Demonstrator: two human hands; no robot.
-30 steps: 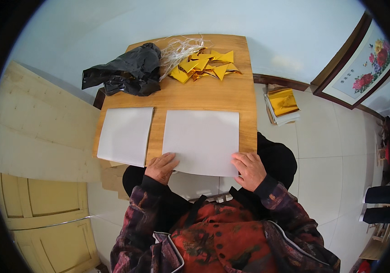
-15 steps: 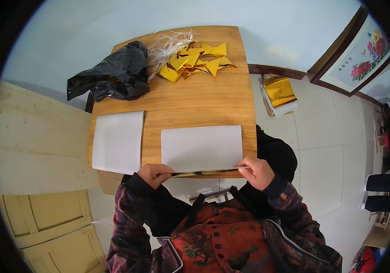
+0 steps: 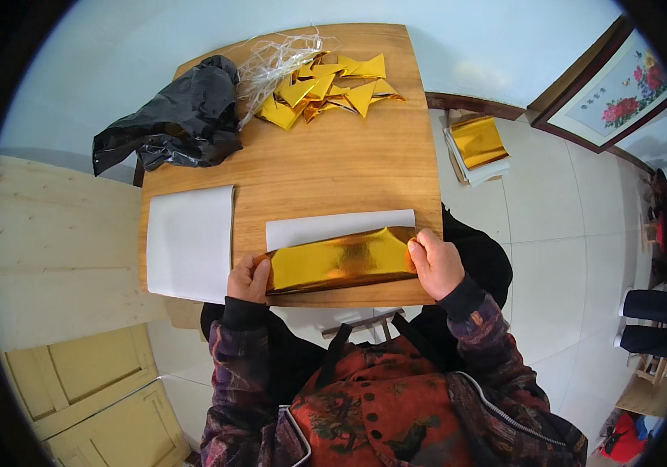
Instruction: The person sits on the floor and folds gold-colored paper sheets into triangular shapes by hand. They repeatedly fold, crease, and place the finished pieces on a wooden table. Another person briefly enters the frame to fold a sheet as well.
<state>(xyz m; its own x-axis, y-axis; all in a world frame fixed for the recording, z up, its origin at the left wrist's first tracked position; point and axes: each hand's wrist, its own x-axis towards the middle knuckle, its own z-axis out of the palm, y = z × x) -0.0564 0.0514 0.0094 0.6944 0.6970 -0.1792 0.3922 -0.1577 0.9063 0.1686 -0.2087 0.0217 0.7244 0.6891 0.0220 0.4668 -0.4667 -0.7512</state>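
A shiny gold foil paper sheet [image 3: 341,263], white on its other side, lies at the table's near edge with a gold band facing up. Its white part [image 3: 333,225] shows just beyond the band. My left hand [image 3: 248,279] pinches the left end of the gold band, thumb on top. At the right end, my right hand [image 3: 436,265] grips it between thumb and fingers. Whether the white part is one sheet or a stack beneath, I cannot tell. Left of my left hand rests a stack of white paper sheets [image 3: 190,243].
Folded gold paper pieces [image 3: 322,89] are heaped at the table's far side, beside clear plastic strands [image 3: 283,66] and a crumpled black plastic bag [image 3: 182,117]. On the floor at right lies a gold-topped paper stack [image 3: 479,144]. A framed flower picture [image 3: 613,101] leans against the wall.
The gold side has come into view as the paper's near part turned up and over the white. Both hands have moved slightly away from my body, still holding its ends.
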